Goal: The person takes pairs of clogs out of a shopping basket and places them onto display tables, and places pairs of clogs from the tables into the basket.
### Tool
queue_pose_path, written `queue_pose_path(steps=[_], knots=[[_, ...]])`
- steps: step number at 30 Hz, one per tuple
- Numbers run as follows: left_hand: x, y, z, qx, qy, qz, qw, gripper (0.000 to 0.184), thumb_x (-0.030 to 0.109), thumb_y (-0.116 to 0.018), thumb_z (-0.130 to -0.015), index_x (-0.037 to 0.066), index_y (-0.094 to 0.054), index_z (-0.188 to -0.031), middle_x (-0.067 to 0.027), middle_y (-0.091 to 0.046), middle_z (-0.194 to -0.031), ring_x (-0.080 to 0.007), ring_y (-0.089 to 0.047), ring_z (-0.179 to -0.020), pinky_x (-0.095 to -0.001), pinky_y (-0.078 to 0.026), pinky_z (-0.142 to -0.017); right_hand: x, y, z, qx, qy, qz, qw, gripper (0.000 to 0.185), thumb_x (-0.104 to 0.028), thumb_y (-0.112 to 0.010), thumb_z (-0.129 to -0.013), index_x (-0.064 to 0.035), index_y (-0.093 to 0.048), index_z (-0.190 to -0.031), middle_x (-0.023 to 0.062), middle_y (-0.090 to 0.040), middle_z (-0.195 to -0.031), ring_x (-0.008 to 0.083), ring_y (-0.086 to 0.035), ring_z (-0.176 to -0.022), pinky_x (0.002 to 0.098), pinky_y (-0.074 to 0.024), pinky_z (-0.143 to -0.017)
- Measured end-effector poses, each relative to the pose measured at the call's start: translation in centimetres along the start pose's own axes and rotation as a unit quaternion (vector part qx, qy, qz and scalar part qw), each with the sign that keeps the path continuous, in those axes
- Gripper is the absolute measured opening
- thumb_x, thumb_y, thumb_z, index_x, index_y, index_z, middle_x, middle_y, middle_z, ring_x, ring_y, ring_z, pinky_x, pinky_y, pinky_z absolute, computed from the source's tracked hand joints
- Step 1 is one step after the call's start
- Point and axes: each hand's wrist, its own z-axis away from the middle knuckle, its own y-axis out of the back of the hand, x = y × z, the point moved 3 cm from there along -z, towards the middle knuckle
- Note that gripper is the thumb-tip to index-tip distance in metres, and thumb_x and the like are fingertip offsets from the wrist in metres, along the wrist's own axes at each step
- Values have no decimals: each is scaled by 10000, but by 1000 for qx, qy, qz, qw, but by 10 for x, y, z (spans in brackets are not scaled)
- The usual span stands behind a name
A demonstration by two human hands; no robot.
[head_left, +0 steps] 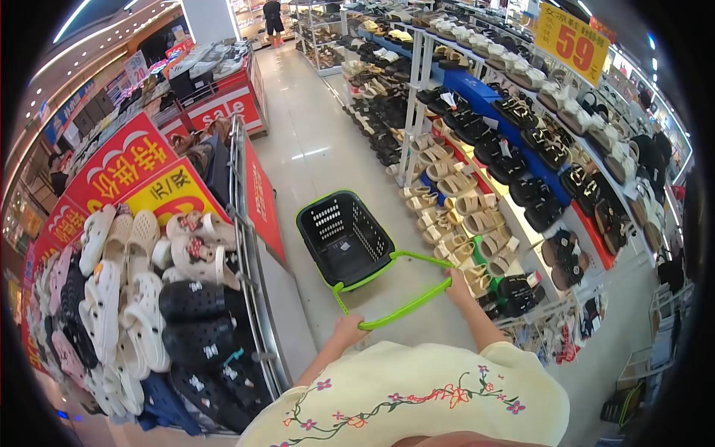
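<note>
In front of me on the floor stands a black shopping basket (356, 237) with a bright green rim; nothing lies inside it. Its green handle (406, 304) is swung up toward my body. My left hand (348, 329) is closed around the handle's left end. At the right end, my right hand (457, 285) also grips the handle, close to the lowest sandals on the rack. Both arms reach forward from a pale yellow top with embroidered flowers.
Left of me is a bin heaped with clogs (141, 298), with a metal rail (249, 246) along its edge. Tiered racks of sandals (477, 164) line the right side. A tiled aisle (298, 112) runs ahead between them, and a person (273, 22) stands at its far end.
</note>
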Motion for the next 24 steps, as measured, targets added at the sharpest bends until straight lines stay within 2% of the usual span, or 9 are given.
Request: queue_pose_path(steps=[1, 2, 4, 7, 13, 16, 18, 22, 24], knots=[[-7, 7, -11, 9, 6, 12, 1000, 293, 358, -629, -662, 76, -592, -727, -128, -579, -789, -314, -544, -782, -434, -401, -692, 4, -7, -14, 1, 0, -28, 1000, 333, -13, -503, -736, -72, -444, -1058, 176, -454, -1013, 339, -533, -867, 400, -443, -724], [-12, 13, -23, 18, 13, 26, 999, 297, 360, -634, -656, 74, -589, -723, -126, -580, -776, -312, -544, -781, -432, -399, -683, 13, -14, -28, -40, -85, -208, 974, 375, -13, -501, -743, -88, -418, -1102, 174, -441, -1047, 326, -538, -887, 397, -450, -723], [-25, 22, -42, 7, 39, 61, 997, 289, 350, -642, -653, 73, -584, -714, -122, -583, -770, -311, -544, -777, -437, -398, -680, -28, -1, -41, -112, -249, -540, 796, 461, -15, -496, -759, -119, -368, -1189, 170, -415, -1117, 300, -546, -926, 390, -463, -719], [-37, 55, -78, 38, 40, 84, 995, 253, 307, -642, -661, 68, -575, -710, -127, -582, -762, -316, -539, -779, -431, -404, -674, -57, -4, -91, -74, -294, -758, 578, 553, 40, -457, -766, -145, -284, -1258, 140, -398, -1150, 294, -546, -956, 373, -482, -695], [-68, 83, -149, 94, 66, 149, 982, 148, 184, -597, -706, 48, -559, -750, -145, -578, -759, -335, -533, -775, -384, -427, -663, -87, -57, -201, 175, -311, -609, 708, 666, 18, -515, -748, -182, -173, -1284, 155, -389, -1111, 267, -548, -612, 367, -481, -525], [-93, 101, -190, 118, 96, 177, 972, 119, 152, -572, -726, 42, -556, -771, -149, -580, -773, -331, -538, -786, -384, -431, -669, -91, -75, -262, 164, -306, -641, 685, 685, 21, -534, -732, -185, -166, -1271, 147, -393, -1081, 243, -493, -528, 370, -457, -453], [-105, 110, -220, 133, 122, 202, 963, 112, 144, -564, -735, 39, -555, -775, -152, -579, -783, -325, -541, -797, -387, -432, -677, -97, -78, -299, 129, -315, -643, 686, 610, 31, -525, -730, -143, -217, -1227, 150, -414, -1038, 249, -504, -556, 382, -465, -484], [-135, 140, -274, 164, 150, 189, 956, 113, 142, -563, -736, 34, -553, -768, -156, -570, -802, -323, -540, -806, -382, -432, -687, -104, -106, -381, -1, -371, -695, 616, 427, 45, -500, -737, -43, -306, -1106, 156, -449, -940, 264, -516, -614, 418, -476, -571], [-151, 148, -295, 175, 176, 170, 954, 114, 138, -570, -723, 32, -554, -765, -153, -565, -814, -327, -535, -810, -378, -431, -694, -114, -121, -418, -35, -354, -689, 631, 247, 41, -477, -749, -14, -353, -955, 154, -475, -821, 272, -506, -628, 441, -467, -611]])
